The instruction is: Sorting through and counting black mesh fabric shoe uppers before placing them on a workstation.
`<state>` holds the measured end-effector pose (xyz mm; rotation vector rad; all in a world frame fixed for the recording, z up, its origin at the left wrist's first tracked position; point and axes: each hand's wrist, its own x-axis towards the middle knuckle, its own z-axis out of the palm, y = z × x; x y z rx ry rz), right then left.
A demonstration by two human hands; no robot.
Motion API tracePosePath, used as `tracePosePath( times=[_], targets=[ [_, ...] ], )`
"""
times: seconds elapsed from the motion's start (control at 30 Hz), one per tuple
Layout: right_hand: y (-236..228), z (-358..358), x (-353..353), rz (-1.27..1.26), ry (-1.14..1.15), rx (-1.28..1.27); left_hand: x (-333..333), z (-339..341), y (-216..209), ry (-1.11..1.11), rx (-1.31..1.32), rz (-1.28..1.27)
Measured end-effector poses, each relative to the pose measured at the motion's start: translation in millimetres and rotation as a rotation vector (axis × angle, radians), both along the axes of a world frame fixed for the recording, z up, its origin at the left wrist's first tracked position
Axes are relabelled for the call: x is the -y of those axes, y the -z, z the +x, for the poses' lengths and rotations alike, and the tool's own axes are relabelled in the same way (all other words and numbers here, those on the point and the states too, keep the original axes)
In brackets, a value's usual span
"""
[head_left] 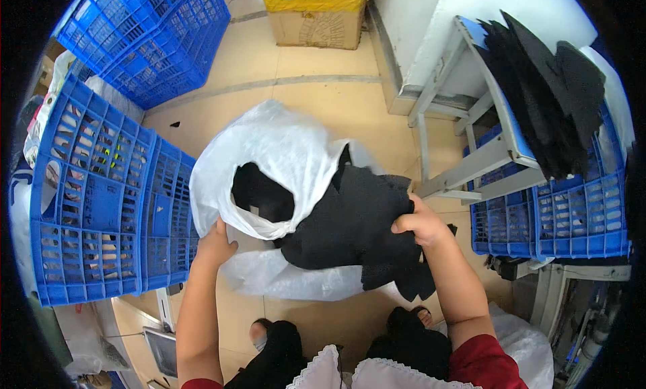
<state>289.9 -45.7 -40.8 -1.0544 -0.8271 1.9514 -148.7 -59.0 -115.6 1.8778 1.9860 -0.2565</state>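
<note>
A large white plastic bag (269, 137) stands on the floor in front of me, its mouth gaping, with black pieces (264, 190) inside. My left hand (217, 244) grips the near left edge of the bag, thumb and fingers closed on the plastic. On the right, my right hand (424, 221) is closed on a stack of black fabric pieces (350, 221). The stack lies flat over the bag's right side, some ragged ends hanging down near my hand. My right fingertips are hidden beneath the fabric.
Tall blue plastic crates (94, 194) stand at the left, with more blue crates (145, 39) behind. A taped cardboard box (316, 26) sits at the back. To the right, a stool (494, 113) carries black pieces (545, 93), with blue crates (579, 214) below. Another plastic bag (521, 345) lies by my right leg.
</note>
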Motion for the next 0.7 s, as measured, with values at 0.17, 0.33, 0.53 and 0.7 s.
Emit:
tracePosePath(
  times=[0.17,0.33,0.53,0.7],
  targets=[
    [7,23,13,-0.043,0.121,-0.022,-7,70,-72,0.025,-0.311,-0.136],
    [29,30,26,-0.188,0.190,-0.230,-12,117,-96,0.380,0.487,-0.105],
    [36,4,15,-0.263,0.122,-0.294,-32,113,-65,-0.088,1.384,-0.719],
    [59,14,10,-0.276,0.027,-0.309,-41,123,-51,0.190,1.500,-1.011]
  ],
)
